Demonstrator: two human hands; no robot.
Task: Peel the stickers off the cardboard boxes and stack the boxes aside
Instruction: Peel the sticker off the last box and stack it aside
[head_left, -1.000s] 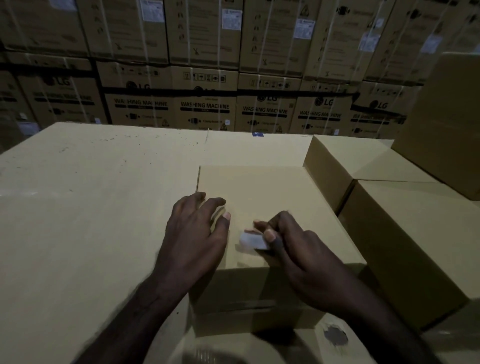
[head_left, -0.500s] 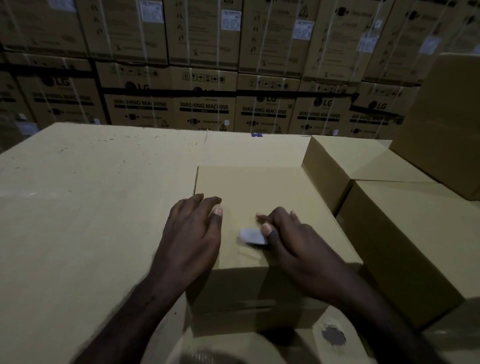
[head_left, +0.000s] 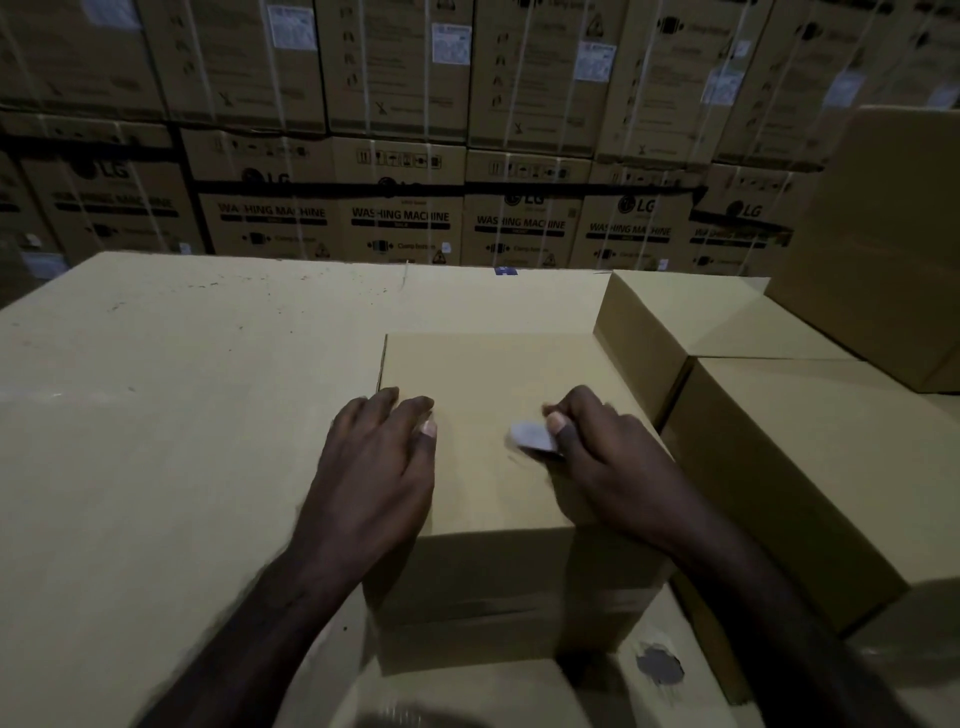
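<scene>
My left hand (head_left: 376, 467) flat, fingers spread, pressing top of small cardboard box (head_left: 493, 374) at frame centre. My right hand (head_left: 602, 457) pinches white sticker (head_left: 532, 435), thumb on it, edge lifted. More boxes (head_left: 779, 452) at right.

Under your hands, the box (head_left: 498, 374) is plain matt cardboard, smooth and unprinted. The sticker (head_left: 532, 435) you pinch looks like pale paper with a slight sheen. The large sheet (head_left: 182, 415) beneath is matt cardboard, lightly speckled. The washing machine cartons (head_left: 400, 208) behind are printed cardboard.
</scene>
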